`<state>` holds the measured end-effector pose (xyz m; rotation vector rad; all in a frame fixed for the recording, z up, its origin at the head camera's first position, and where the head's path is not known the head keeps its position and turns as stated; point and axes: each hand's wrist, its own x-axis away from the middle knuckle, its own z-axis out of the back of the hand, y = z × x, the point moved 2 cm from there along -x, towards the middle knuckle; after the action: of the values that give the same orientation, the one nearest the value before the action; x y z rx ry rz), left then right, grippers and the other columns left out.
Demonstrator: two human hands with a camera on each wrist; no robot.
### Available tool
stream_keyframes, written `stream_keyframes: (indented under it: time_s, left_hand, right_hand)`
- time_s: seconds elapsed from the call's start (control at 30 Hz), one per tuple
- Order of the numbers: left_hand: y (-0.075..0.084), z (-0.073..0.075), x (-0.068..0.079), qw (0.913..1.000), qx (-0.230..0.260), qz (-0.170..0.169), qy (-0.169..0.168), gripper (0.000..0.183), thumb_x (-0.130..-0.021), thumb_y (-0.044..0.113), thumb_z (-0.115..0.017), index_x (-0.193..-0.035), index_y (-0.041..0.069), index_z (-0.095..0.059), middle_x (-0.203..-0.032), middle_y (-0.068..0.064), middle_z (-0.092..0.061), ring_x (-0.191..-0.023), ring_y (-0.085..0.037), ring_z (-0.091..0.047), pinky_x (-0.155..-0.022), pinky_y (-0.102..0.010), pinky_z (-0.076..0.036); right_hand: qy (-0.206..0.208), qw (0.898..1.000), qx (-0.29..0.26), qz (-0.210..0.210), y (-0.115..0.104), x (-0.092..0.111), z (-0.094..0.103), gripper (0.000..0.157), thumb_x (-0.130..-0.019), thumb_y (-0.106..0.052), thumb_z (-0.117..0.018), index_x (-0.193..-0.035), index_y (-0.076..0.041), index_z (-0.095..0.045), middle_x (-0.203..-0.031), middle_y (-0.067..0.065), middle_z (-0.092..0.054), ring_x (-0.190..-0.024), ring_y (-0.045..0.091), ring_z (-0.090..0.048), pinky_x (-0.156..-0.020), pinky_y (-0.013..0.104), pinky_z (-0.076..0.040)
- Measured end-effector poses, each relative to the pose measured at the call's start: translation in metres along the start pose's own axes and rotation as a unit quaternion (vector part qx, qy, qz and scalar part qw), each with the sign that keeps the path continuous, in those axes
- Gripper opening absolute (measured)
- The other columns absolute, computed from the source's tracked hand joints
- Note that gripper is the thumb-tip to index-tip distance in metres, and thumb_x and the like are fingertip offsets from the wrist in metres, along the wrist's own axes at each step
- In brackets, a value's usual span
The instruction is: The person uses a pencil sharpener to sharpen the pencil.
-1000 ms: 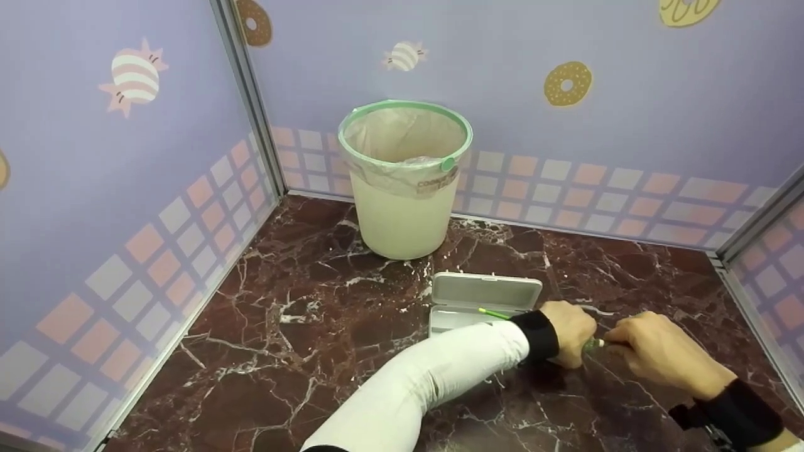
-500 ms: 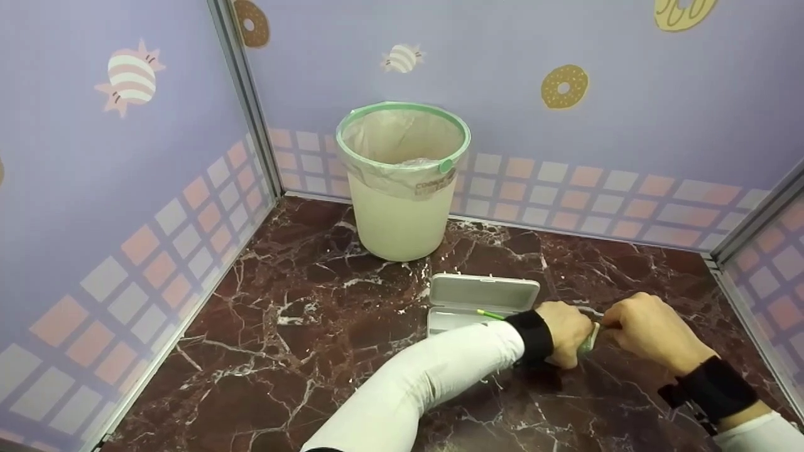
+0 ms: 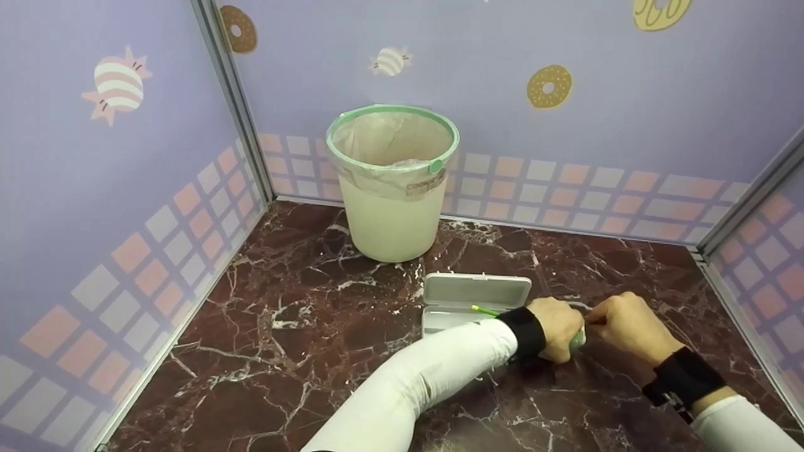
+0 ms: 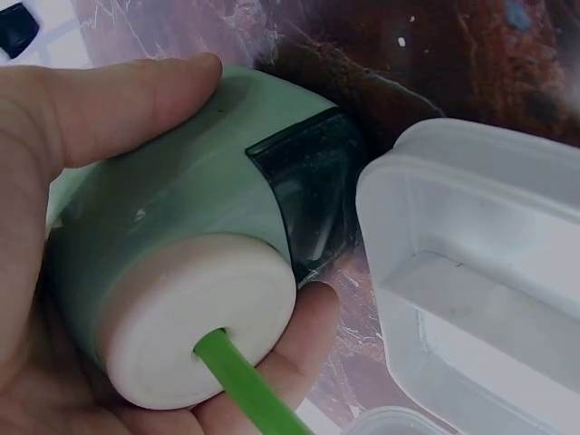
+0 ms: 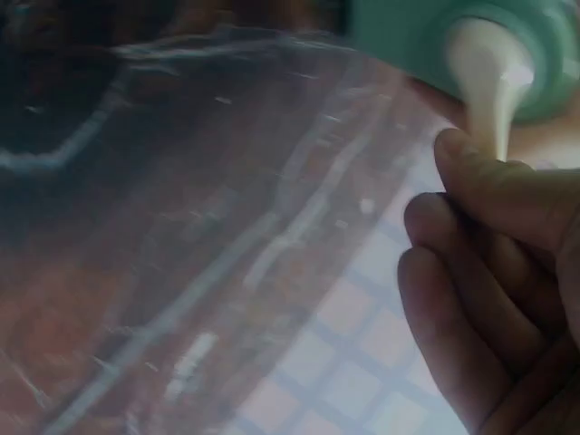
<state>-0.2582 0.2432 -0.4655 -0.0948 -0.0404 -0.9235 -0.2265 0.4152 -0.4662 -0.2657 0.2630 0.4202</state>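
Observation:
A hand-crank pencil sharpener (image 4: 172, 190), pale green with a white round face and a dark see-through drawer (image 4: 313, 190), lies in my left hand (image 3: 556, 329), fingers and thumb wrapped round its body. Into the hole of the white face runs a green pencil (image 4: 254, 390); its yellow-green end shows over the case in the head view. On the other side, my right hand (image 3: 634, 329) pinches the sharpener's cream crank handle (image 5: 489, 82) between thumb and fingers. Just beyond the left wrist stands an open white pencil case (image 3: 477, 290), partly hidden by the sleeve.
Behind the case, a cream bin (image 3: 392, 220) with a green rim and plastic liner stands against the back wall. White crumbs (image 3: 402, 295) are scattered on the dark red marbled tabletop (image 3: 251, 364). Patterned panels (image 3: 157, 157) close off the left, back and right.
My right hand has swung round with the crank, up and then slightly left, while the left hand keeps its grip on the sharpener. The head view has shifted a little to the right.

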Motion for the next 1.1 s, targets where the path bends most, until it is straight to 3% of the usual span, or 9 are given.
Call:
stream_keyframes:
  time_s: [0.13, 0.27, 0.43, 0.63, 0.73, 0.9, 1.1]
  left_hand:
    - [0.002, -0.004, -0.007, 0.9999, 0.009, -0.008, -0.004, 0.024, -0.08, 0.036, -0.086, -0.077, 0.032, -0.062, -0.091, 0.012, -0.077, -0.079, -0.012, -0.071, -0.067, -0.032, -0.061]
    - [0.003, -0.008, -0.014, 0.9999, 0.008, 0.002, -0.007, 0.026, -0.079, 0.035, -0.085, -0.073, 0.032, -0.06, -0.086, 0.013, -0.075, -0.074, -0.012, -0.069, -0.06, -0.031, -0.059]
    - [0.006, -0.01, -0.015, 0.9999, 0.005, 0.013, -0.003, 0.024, -0.077, 0.038, -0.087, -0.074, 0.033, -0.063, -0.086, 0.014, -0.075, -0.074, -0.012, -0.069, -0.06, -0.031, -0.059]
    - [0.005, -0.011, -0.016, 0.9998, 0.008, 0.016, 0.0, 0.025, -0.078, 0.042, -0.087, -0.077, 0.034, -0.064, -0.087, 0.014, -0.075, -0.076, -0.01, -0.067, -0.063, -0.03, -0.059]
    - [0.005, -0.011, -0.016, 0.9998, 0.007, 0.018, -0.003, 0.025, -0.077, 0.043, -0.087, -0.075, 0.034, -0.064, -0.087, 0.014, -0.075, -0.076, -0.01, -0.067, -0.061, -0.03, -0.058]
    - [0.004, -0.011, -0.017, 0.9997, 0.011, 0.02, -0.009, 0.028, -0.076, 0.04, -0.088, -0.073, 0.033, -0.061, -0.085, 0.014, -0.075, -0.076, -0.011, -0.068, -0.061, -0.031, -0.058]
    - [0.003, -0.006, -0.01, 0.9998, 0.016, 0.01, 0.0, 0.028, -0.079, 0.038, -0.086, -0.072, 0.032, -0.059, -0.086, 0.013, -0.076, -0.078, -0.01, -0.071, -0.064, -0.032, -0.06]
  right_hand:
    - [-0.033, 0.998, -0.049, 0.003, 0.003, 0.006, -0.016, 0.035, -0.067, 0.001, -0.093, -0.058, -0.027, -0.073, -0.057, -0.023, -0.053, -0.054, -0.007, -0.035, -0.053, 0.017, -0.035]
    - [-0.048, 0.996, -0.073, 0.017, 0.001, 0.013, -0.022, 0.043, -0.066, -0.004, -0.097, -0.053, -0.026, -0.063, -0.056, -0.026, -0.043, -0.053, -0.012, -0.029, -0.053, 0.015, -0.03]
    - [-0.058, 0.994, -0.081, 0.05, -0.004, 0.024, -0.027, 0.046, -0.069, -0.004, -0.096, -0.052, -0.025, -0.058, -0.056, -0.027, -0.04, -0.054, -0.017, -0.028, -0.052, 0.012, -0.029]
    - [-0.032, 0.991, -0.071, 0.109, -0.012, 0.035, -0.03, 0.041, -0.07, -0.002, -0.093, -0.058, -0.027, -0.063, -0.058, -0.024, -0.052, -0.059, -0.017, -0.033, -0.053, 0.011, -0.033]
    - [-0.027, 0.991, -0.059, 0.116, -0.018, 0.039, -0.029, 0.041, -0.07, -0.003, -0.092, -0.059, -0.029, -0.062, -0.058, -0.024, -0.051, -0.059, -0.016, -0.033, -0.055, 0.011, -0.032]
    - [-0.013, 0.99, -0.05, 0.128, -0.031, 0.04, -0.022, 0.051, -0.069, -0.005, -0.093, -0.058, -0.03, -0.051, -0.058, -0.025, -0.036, -0.059, -0.018, -0.025, -0.055, 0.008, -0.025]
    - [0.007, 0.991, -0.037, 0.127, -0.044, 0.041, -0.008, 0.054, -0.072, -0.005, -0.094, -0.059, -0.033, -0.05, -0.059, -0.027, -0.038, -0.059, -0.02, -0.025, -0.054, 0.006, -0.023]
